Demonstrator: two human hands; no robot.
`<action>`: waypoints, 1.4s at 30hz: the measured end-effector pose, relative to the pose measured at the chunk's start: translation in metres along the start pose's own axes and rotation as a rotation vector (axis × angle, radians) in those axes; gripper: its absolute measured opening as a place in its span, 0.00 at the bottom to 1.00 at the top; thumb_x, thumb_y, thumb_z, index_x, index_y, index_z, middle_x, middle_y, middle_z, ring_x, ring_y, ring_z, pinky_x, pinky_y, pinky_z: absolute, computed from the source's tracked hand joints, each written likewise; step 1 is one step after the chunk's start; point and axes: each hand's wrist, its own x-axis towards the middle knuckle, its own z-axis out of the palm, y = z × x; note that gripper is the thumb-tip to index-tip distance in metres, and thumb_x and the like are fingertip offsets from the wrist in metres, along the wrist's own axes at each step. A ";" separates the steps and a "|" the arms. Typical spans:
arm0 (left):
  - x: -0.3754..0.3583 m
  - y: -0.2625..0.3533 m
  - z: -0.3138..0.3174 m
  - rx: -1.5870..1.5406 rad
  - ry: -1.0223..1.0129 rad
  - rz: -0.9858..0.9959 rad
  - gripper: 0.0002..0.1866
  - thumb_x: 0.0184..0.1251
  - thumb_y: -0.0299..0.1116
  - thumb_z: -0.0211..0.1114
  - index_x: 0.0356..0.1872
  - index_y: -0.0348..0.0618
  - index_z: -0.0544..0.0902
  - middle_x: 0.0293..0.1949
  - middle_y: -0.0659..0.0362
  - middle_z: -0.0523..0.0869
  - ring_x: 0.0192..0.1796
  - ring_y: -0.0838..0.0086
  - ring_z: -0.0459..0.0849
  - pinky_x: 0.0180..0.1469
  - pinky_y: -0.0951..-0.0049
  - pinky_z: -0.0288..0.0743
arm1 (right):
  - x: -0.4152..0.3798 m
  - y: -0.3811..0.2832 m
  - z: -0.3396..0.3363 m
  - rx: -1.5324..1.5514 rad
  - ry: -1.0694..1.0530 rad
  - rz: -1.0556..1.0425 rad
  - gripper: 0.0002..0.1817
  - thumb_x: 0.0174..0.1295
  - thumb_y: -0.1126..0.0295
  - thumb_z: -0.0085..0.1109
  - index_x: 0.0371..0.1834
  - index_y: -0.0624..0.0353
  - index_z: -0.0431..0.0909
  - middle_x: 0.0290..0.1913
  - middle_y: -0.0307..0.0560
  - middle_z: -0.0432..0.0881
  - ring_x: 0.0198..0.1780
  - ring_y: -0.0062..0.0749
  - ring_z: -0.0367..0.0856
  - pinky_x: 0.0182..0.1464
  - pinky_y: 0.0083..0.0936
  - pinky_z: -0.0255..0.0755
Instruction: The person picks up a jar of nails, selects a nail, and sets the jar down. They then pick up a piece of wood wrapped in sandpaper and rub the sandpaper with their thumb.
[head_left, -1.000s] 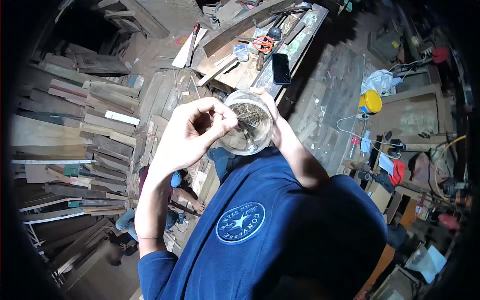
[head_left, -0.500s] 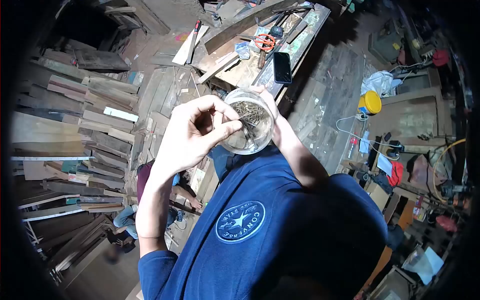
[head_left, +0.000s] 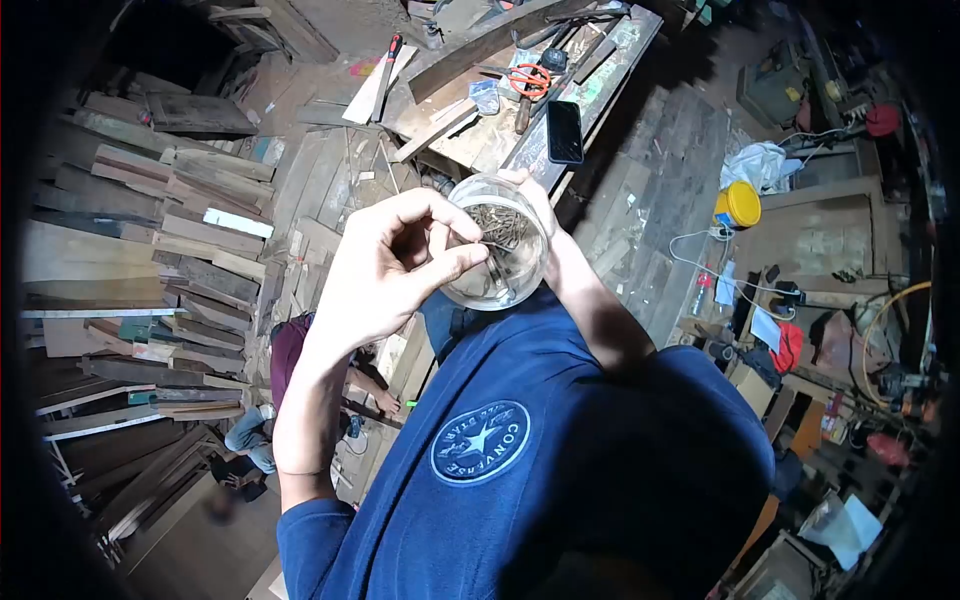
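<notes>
My right hand (head_left: 532, 200) is closed around the far side of a round clear jar (head_left: 537, 272), held tilted with its mouth facing me. Inside the jar lies a heap of thin brownish nails or screws (head_left: 500, 226), bunched toward the far side. At the jar's near left rim, my left hand (head_left: 385, 265) is in a pinch, with thumb and forefinger tips over the opening. A thin, dark, nail-like piece shows at those fingertips, too small to name surely. The other fingers of that hand are curled in.
A workbench (head_left: 483, 150) ahead bears a phone (head_left: 564, 132), orange-handled scissors (head_left: 530, 80) and a handsaw (head_left: 386, 78). Stacked boards (head_left: 205, 240) fill the left. Another person's arm (head_left: 372, 388) is low at left. A yellow bucket (head_left: 739, 205) and cables stand at right.
Both hands and the jar stay almost in place, with the left fingertips barely shifted. At lower left, the other person's arm has moved, and a small green object now shows by their hand.
</notes>
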 end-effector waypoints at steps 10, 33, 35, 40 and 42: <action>0.000 -0.008 0.002 -0.296 -0.021 0.014 0.07 0.63 0.26 0.71 0.40 0.41 0.83 0.32 0.68 0.81 0.27 0.90 0.68 0.31 0.86 0.61 | -0.006 -0.001 0.005 0.031 -0.085 -0.008 0.35 0.68 0.45 0.37 0.59 0.69 0.75 0.50 0.60 0.84 0.47 0.45 0.85 0.52 0.42 0.81; -0.011 -0.008 -0.005 -0.660 -0.097 -0.060 0.07 0.73 0.34 0.62 0.44 0.43 0.77 0.43 0.57 0.87 0.26 0.86 0.69 0.28 0.86 0.61 | -0.009 0.004 0.016 0.091 0.074 0.040 0.38 0.70 0.43 0.32 0.53 0.73 0.75 0.42 0.64 0.85 0.39 0.53 0.86 0.43 0.46 0.83; -0.011 -0.009 -0.005 -0.647 -0.096 -0.055 0.07 0.73 0.34 0.62 0.45 0.44 0.76 0.43 0.57 0.87 0.25 0.86 0.69 0.28 0.86 0.61 | -0.009 0.005 0.015 0.083 0.086 0.026 0.38 0.70 0.43 0.32 0.53 0.73 0.75 0.42 0.63 0.85 0.39 0.52 0.86 0.43 0.45 0.83; -0.015 -0.006 -0.006 -0.580 -0.067 -0.086 0.08 0.73 0.35 0.63 0.44 0.43 0.77 0.44 0.57 0.87 0.25 0.87 0.69 0.27 0.86 0.61 | -0.006 0.005 0.000 0.015 -0.166 0.082 0.35 0.69 0.45 0.35 0.56 0.67 0.76 0.46 0.59 0.85 0.43 0.46 0.86 0.48 0.42 0.82; -0.017 0.001 0.000 -0.541 -0.004 -0.066 0.08 0.73 0.35 0.63 0.43 0.43 0.77 0.40 0.60 0.86 0.25 0.88 0.68 0.27 0.86 0.59 | -0.004 0.004 -0.006 -0.057 -0.207 0.078 0.34 0.68 0.45 0.36 0.58 0.65 0.77 0.48 0.57 0.85 0.45 0.43 0.85 0.50 0.41 0.82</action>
